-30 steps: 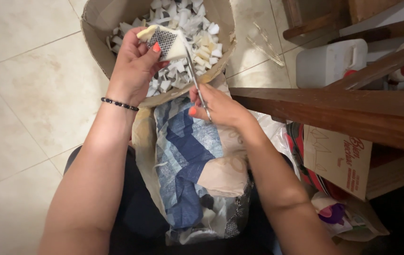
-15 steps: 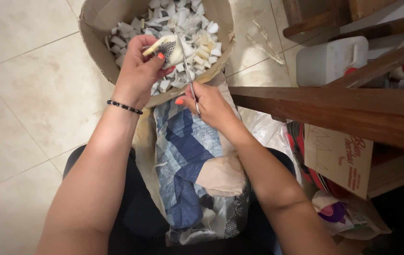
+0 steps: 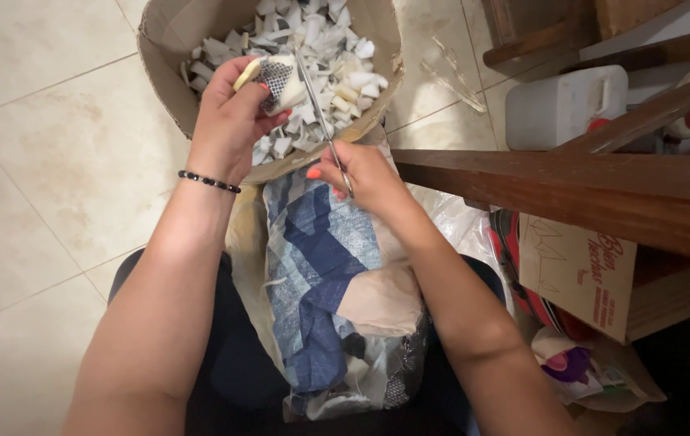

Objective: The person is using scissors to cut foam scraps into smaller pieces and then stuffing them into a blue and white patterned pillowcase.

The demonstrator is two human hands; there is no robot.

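over a pale tiled floor, the left hand is pinching a foam piece above the cardboard box of scraps; the right hand is gripping scissors, blades touching the foam.

Soft, warm indoor light, faint shadows on the floor tiles, sharp focus, dim lower right corner.

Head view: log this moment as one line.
left hand: holds foam piece | right hand: holds scissors | below: cardboard box of scraps
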